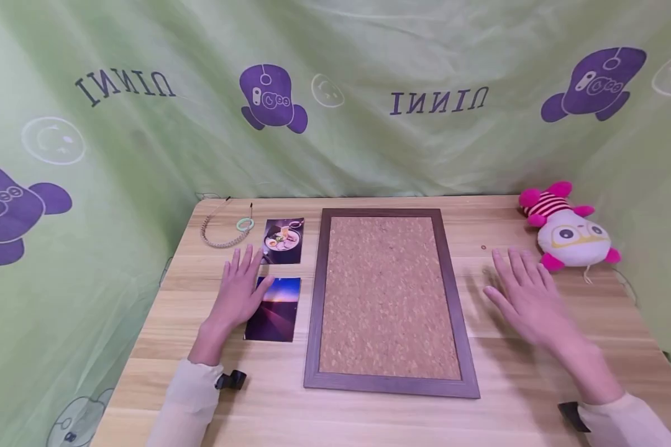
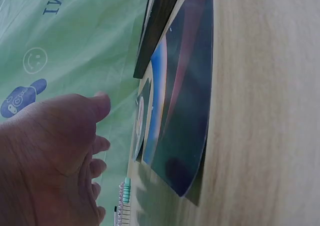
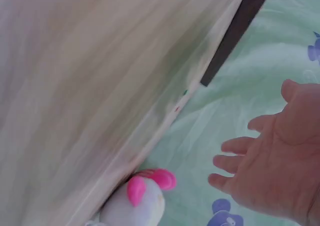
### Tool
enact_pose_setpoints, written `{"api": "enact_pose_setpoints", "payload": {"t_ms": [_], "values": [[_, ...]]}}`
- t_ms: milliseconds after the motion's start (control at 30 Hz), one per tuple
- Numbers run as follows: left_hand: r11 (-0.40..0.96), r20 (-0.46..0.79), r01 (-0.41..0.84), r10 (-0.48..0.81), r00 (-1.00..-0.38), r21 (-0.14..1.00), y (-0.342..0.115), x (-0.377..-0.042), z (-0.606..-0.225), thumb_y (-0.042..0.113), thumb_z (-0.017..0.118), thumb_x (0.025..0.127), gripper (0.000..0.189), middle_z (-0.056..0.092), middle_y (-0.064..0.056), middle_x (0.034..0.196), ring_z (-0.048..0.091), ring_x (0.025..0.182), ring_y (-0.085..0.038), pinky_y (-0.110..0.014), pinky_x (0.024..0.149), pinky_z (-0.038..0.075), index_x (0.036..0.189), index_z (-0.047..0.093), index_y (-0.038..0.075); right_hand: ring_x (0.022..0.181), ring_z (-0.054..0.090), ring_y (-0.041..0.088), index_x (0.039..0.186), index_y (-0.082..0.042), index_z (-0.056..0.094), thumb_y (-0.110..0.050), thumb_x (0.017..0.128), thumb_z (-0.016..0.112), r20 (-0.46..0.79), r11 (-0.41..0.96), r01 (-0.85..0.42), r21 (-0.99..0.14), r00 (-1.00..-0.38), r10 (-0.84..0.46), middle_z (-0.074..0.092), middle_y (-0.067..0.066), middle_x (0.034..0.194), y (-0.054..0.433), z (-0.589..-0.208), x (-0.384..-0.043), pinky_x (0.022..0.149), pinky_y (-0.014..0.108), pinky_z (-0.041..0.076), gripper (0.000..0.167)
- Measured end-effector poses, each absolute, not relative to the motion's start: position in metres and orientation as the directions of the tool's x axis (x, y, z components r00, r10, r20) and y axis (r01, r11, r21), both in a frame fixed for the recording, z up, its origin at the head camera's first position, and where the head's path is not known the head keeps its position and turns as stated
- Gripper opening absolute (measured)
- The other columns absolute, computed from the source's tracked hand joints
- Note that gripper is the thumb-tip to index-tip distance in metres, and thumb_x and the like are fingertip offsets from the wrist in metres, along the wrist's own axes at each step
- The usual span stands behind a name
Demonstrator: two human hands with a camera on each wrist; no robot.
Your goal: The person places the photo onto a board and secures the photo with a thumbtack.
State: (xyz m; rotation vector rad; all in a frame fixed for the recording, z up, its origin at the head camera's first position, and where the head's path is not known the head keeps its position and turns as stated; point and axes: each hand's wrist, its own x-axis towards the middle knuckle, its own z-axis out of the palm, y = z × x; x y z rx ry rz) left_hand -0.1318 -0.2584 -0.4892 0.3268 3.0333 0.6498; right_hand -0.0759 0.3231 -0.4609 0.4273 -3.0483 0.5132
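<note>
My left hand (image 1: 239, 292), fingers straight and palm down, overlaps the left edges of two photo prints in the head view. One is a road-and-sunset photo (image 1: 276, 316); behind it lies a ramen bowl photo (image 1: 283, 241). The sunset print (image 2: 180, 91) bows up at its edges in the left wrist view. Between my hands lies a cork board (image 1: 388, 298) in a dark wooden frame (image 1: 394, 385). My right hand (image 1: 528, 298) is spread over the table to the right of the board, holding nothing. Just beyond its fingertips sits a plush toy (image 1: 573, 239) with pink limbs.
A beaded headband-like loop (image 1: 223, 244) with a mint-green ring (image 1: 245, 225) lies at the back left. A tiny brown ring (image 1: 483, 247) is right of the frame. Green printed cloth (image 1: 341, 155) hangs around the wooden table (image 1: 369, 425).
</note>
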Motion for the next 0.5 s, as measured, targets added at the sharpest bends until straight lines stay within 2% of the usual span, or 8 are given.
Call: {"api": "enact_pose_setpoints", "payload": {"t_ms": [133,200,333,433,500], "values": [[0.872,0.038,0.188,0.191,-0.981,0.453,-0.260,-0.133,-0.487,0.036,0.057,0.114,0.076,0.018,-0.041,0.175,0.008,0.165,-0.061,-0.072,0.134,0.008,0.169,0.031,-0.010,0.159,0.022,0.064,0.178,-0.007,0.015,-0.039,0.116,0.057,0.090,0.882,-0.299,-0.365,-0.954,-0.286,0.018,0.040,0.176,0.311,-0.454,-0.073,0.127,0.082,0.008,0.082],[0.855,0.060,0.187,0.181,-0.982,0.484,-0.261,-0.135,-0.489,0.038,0.061,0.112,0.078,0.022,-0.044,0.173,0.015,0.163,-0.063,-0.074,0.132,0.014,0.167,0.036,-0.011,0.153,0.031,0.066,0.178,-0.007,0.019,-0.038,0.112,0.065,0.117,0.871,-0.316,-0.376,-0.949,-0.294,0.026,0.041,0.172,0.306,-0.452,-0.070,0.123,0.085,0.016,0.086],[0.828,0.133,0.188,0.138,-0.981,0.529,-0.267,-0.147,-0.505,0.048,0.061,0.111,0.078,0.036,-0.042,0.167,0.035,0.154,-0.064,-0.076,0.125,0.030,0.163,0.045,-0.008,0.142,0.045,0.066,0.175,-0.005,0.029,-0.035,0.107,0.075,0.156,0.853,-0.330,-0.406,-0.944,-0.291,0.043,0.042,0.163,0.294,-0.450,-0.063,0.117,0.083,0.030,0.088],[0.809,0.151,0.167,0.098,-0.984,0.563,-0.264,-0.154,-0.503,0.043,0.063,0.110,0.072,0.047,-0.040,0.161,0.046,0.147,-0.061,-0.074,0.122,0.038,0.159,0.051,-0.009,0.127,0.060,0.059,0.173,-0.004,0.034,-0.029,0.105,0.078,0.167,0.828,-0.330,-0.453,-0.944,-0.285,0.058,0.038,0.148,0.287,-0.449,-0.058,0.106,0.079,0.046,0.085],[0.797,0.125,0.126,0.064,-0.990,0.591,-0.256,-0.154,-0.490,0.034,0.067,0.109,0.065,0.053,-0.040,0.155,0.051,0.143,-0.059,-0.071,0.121,0.041,0.155,0.054,-0.011,0.112,0.069,0.049,0.171,-0.003,0.038,-0.026,0.104,0.079,0.168,0.813,-0.330,-0.480,-0.944,-0.284,0.066,0.032,0.135,0.283,-0.449,-0.055,0.093,0.070,0.057,0.082]]}}
